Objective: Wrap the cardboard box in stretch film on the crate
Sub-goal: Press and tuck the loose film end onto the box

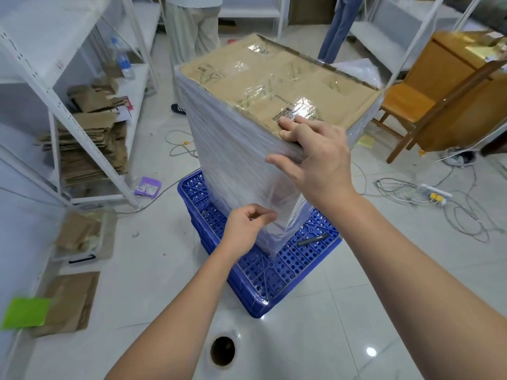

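A tall cardboard box [263,78] stands on an upturned blue plastic crate [263,272]. Stretch film [227,157] covers its sides in many layers; the brown top is partly bare. My right hand [310,152] rests on the box's near top corner, fingers laid straight over the edge. Low on the near corner, my left hand [247,226] pinches a loose end of the film between thumb and fingers. A roll of stretch film [222,351] stands on the floor just below, its dark core facing up.
A black pen [312,239] lies on the crate. White shelving [82,111] with flattened cardboard stands left. Two people's legs [192,26] are behind the box. A wooden chair [428,105] and desk are right, with cables and a power strip [436,194] on the tiled floor.
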The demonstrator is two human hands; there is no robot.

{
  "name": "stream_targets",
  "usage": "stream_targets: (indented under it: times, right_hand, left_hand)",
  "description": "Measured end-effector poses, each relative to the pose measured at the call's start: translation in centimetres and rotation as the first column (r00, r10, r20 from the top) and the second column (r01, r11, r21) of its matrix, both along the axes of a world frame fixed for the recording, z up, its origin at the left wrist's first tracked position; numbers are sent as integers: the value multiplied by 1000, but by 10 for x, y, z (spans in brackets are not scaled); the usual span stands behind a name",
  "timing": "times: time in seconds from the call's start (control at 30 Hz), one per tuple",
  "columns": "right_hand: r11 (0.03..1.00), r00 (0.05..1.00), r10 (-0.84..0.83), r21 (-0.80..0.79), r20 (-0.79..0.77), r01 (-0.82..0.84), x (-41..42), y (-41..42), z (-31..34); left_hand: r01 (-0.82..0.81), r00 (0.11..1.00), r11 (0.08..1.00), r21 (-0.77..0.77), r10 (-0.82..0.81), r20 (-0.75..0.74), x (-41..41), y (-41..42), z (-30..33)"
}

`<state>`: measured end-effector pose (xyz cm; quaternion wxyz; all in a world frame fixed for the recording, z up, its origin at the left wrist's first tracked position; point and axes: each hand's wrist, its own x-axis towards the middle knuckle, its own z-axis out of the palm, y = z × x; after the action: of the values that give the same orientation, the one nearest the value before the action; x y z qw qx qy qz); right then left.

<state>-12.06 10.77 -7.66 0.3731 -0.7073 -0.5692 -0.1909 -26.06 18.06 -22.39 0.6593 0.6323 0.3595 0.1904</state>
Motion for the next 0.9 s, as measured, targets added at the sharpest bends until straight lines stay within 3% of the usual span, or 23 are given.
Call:
stream_targets:
  times: [0.13, 0.53, 0.9]
  right_hand:
    - [989, 998, 57, -138, 12, -55, 6, -8, 4]
    - [990, 997, -32, -131, 73, 42, 6, -7, 1]
    - [964, 998, 47, -260, -32, -53, 5, -9, 15]
  left_hand:
    - [-18, 997, 999, 37, 21, -72, 6, 10, 15]
    - [138, 981, 968, 210, -105, -162, 9, 27, 29]
    - [184, 982, 979, 91, -187, 33, -4, 37, 70]
